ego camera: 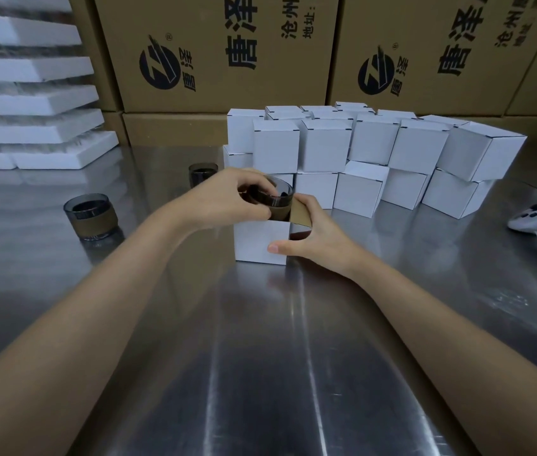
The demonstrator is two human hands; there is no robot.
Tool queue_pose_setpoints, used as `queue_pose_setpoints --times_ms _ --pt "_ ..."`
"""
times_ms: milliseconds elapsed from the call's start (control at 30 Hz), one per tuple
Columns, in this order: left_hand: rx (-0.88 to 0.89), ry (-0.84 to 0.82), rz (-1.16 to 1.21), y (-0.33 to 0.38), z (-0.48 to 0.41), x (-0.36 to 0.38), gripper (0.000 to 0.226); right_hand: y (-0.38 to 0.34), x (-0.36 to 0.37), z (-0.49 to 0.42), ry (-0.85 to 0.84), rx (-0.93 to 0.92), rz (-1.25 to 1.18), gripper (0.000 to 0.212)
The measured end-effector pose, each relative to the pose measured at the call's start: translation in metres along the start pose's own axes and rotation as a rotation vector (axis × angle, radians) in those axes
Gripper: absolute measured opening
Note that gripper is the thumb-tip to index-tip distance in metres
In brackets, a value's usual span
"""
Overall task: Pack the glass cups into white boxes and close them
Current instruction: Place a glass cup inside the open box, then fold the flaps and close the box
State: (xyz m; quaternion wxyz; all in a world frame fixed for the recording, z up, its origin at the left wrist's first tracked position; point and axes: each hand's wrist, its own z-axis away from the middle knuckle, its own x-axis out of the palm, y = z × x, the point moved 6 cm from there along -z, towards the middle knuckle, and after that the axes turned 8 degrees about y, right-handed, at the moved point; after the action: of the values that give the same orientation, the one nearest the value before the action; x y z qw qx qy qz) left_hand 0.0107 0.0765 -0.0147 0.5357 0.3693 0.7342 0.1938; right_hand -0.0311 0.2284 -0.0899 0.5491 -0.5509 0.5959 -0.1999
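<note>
Decent stack of closed boxes (359, 149) at the back already, and the left hand (227, 199) has its grip on a glass cup (277, 196) that's maybe halfway into the open white box (260, 241), which the right hand (315, 238) grips steady, with two more cups (91, 215) waiting on the worktop (260, 357).

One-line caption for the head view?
Left hand holds glass cup at open white box; right hand grips the box.

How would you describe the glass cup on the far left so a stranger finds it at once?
On the steel table, before the white foam stacks, one smoky glass cup stands alone. Unlike the other cups, no hand touches or hides it.
</note>
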Motion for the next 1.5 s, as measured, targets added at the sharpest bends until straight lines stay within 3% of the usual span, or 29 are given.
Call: queue_pose_setpoints --times_ms 133,267,467,567,667,733,833,900,967,1033,1133,1300,1500 --pt "0.021 -0.029 -0.023 -0.004 -0.001 0.0 0.024 0.002 0.001 -0.001 -0.009 0.005 -0.004 0.084" --pt "0.067 -0.096 -0.299 -0.007 -0.001 0.001 0.021 0.004 0.0 -0.001 0.0 0.013 -0.005 0.085" --pt "-0.144 -0.293 -0.271 -0.018 0.001 0.013 0.035 0.005 0.0 -0.001 0.001 0.024 -0.007 0.089" --pt "-0.312 -0.282 -0.192 -0.027 0.005 0.016 0.061 0.006 0.0 -0.001 -0.011 0.031 0.003 0.094" --pt "-0.273 -0.286 -0.254 -0.028 0.004 0.017 0.066 0.004 0.0 -0.001 -0.007 0.034 0.006 0.099" --pt "-0.167 -0.179 -0.169 -0.024 -0.001 0.013 0.053 0.005 -0.002 -0.002 0.0 0.034 -0.005 0.096" --pt "-0.103 0.325 0.215 -0.019 -0.003 -0.003 0.031 0.008 -0.008 -0.004 0.002 0.036 -0.026 0.089" --pt "-0.233 0.681 0.525 -0.032 0.007 0.0 0.028 0.007 -0.011 -0.003 0.002 0.031 -0.032 0.089" --pt "-0.469 0.787 0.784 -0.049 0.021 0.028 0.032 0.006 -0.011 -0.002 0.003 0.024 -0.041 0.088" --pt "-0.644 0.699 1.051 -0.055 0.029 0.055 0.047 0.006 -0.01 -0.001 -0.005 0.031 -0.065 0.089" --pt "-0.633 0.625 1.382 -0.058 0.026 0.055 0.05 0.006 -0.009 0.0 -0.007 0.061 -0.11 0.094" --pt "-0.551 0.49 1.183 -0.053 0.027 0.052 0.034 0.011 -0.009 0.001 0.004 0.131 -0.125 0.12" --pt "-0.533 0.357 1.009 -0.042 0.027 0.054 0.037 0.013 -0.007 0.0 0.001 0.162 -0.136 0.128"
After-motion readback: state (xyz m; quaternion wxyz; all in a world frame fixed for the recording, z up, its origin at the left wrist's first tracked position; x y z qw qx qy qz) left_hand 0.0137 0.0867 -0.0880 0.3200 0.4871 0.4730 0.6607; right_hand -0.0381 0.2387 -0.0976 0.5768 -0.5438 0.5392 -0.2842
